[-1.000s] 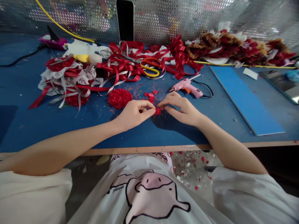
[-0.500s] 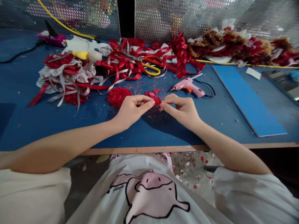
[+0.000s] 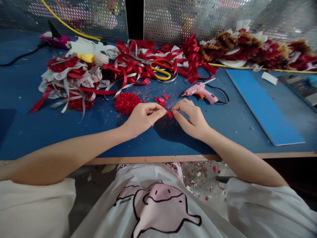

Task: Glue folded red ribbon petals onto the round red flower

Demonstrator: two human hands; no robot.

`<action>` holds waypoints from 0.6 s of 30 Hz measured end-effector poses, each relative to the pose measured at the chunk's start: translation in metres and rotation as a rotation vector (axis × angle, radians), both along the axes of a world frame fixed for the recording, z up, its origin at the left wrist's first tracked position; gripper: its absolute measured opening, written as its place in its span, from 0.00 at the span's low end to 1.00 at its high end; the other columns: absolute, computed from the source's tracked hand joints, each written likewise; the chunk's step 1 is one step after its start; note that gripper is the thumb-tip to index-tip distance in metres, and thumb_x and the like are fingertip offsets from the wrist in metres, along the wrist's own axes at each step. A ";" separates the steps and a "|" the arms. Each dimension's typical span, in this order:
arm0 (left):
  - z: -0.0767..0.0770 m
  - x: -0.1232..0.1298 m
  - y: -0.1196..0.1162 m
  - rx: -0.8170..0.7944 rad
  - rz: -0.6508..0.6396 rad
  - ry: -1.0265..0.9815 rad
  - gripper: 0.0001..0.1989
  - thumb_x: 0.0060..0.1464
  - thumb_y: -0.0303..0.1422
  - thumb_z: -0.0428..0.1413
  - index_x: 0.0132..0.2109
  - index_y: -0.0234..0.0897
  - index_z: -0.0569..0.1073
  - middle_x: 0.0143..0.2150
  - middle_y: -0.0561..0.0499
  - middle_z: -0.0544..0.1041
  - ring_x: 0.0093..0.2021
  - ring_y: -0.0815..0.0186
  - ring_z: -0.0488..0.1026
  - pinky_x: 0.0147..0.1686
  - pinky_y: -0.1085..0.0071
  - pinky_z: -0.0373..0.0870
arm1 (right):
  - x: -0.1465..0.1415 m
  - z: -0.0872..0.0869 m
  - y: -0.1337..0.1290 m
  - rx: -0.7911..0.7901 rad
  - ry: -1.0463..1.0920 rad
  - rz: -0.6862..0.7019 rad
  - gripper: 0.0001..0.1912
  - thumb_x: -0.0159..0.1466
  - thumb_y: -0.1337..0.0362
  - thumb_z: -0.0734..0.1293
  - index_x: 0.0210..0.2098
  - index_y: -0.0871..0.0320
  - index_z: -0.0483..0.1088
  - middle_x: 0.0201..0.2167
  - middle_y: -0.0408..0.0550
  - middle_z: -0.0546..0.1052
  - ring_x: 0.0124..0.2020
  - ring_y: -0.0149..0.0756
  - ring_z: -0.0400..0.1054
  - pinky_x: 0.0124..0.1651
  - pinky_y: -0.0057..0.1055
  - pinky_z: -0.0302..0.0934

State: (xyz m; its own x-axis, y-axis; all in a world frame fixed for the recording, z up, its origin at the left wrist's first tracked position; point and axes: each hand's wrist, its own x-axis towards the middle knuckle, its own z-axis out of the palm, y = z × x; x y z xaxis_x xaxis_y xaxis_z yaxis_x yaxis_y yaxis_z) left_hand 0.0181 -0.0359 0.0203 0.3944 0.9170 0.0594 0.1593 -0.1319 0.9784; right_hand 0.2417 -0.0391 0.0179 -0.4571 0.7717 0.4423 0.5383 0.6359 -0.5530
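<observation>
A small red piece (image 3: 170, 114) is pinched between my left hand (image 3: 146, 118) and my right hand (image 3: 192, 118), whose fingertips nearly meet above the blue table. The fingers of both hands are closed on it. Several red squares (image 3: 161, 100) lie just beyond the fingertips. Left of them, close to my left hand, sits a round, ruffled red piece (image 3: 127, 102). A pink glue gun (image 3: 200, 92) rests behind my right hand, its nozzle pointing left.
Red and grey ribbons (image 3: 138, 66) with yellow and orange scissor handles (image 3: 162, 73) lie at the back. A white and red lace pile (image 3: 71, 79) is at left. At right are a blue board (image 3: 264, 105) and brown and red ruffles (image 3: 257, 48). The table's front edge (image 3: 153, 159) runs before me.
The red piece between my fingertips has come slightly right and nearer to me, and less of it shows. My fingers have shifted, leaving the squares behind them more visible.
</observation>
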 end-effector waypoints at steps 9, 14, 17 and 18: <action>-0.001 0.000 0.002 0.006 -0.040 0.046 0.13 0.61 0.40 0.60 0.37 0.34 0.79 0.23 0.57 0.67 0.23 0.73 0.62 0.25 0.72 0.57 | -0.002 0.000 -0.001 0.075 -0.091 0.034 0.11 0.76 0.63 0.58 0.37 0.54 0.67 0.34 0.48 0.76 0.42 0.42 0.66 0.47 0.42 0.54; 0.000 0.000 0.002 0.014 -0.044 0.047 0.12 0.60 0.39 0.61 0.37 0.33 0.79 0.24 0.57 0.68 0.23 0.74 0.62 0.25 0.73 0.57 | -0.003 -0.001 -0.001 0.075 -0.097 0.026 0.12 0.77 0.63 0.57 0.38 0.54 0.67 0.35 0.49 0.76 0.42 0.43 0.66 0.47 0.42 0.54; 0.001 0.000 0.001 0.013 -0.033 0.048 0.12 0.60 0.39 0.61 0.37 0.34 0.79 0.24 0.57 0.68 0.23 0.74 0.62 0.25 0.73 0.57 | -0.002 -0.002 -0.001 0.073 -0.087 0.008 0.11 0.76 0.63 0.58 0.38 0.54 0.67 0.35 0.49 0.77 0.42 0.43 0.65 0.48 0.43 0.54; 0.001 0.000 0.001 0.012 -0.032 0.048 0.12 0.60 0.39 0.61 0.37 0.34 0.79 0.24 0.57 0.68 0.23 0.74 0.62 0.25 0.73 0.57 | -0.002 -0.002 -0.001 0.074 -0.083 0.005 0.11 0.76 0.63 0.58 0.38 0.54 0.67 0.35 0.49 0.77 0.42 0.43 0.65 0.48 0.43 0.55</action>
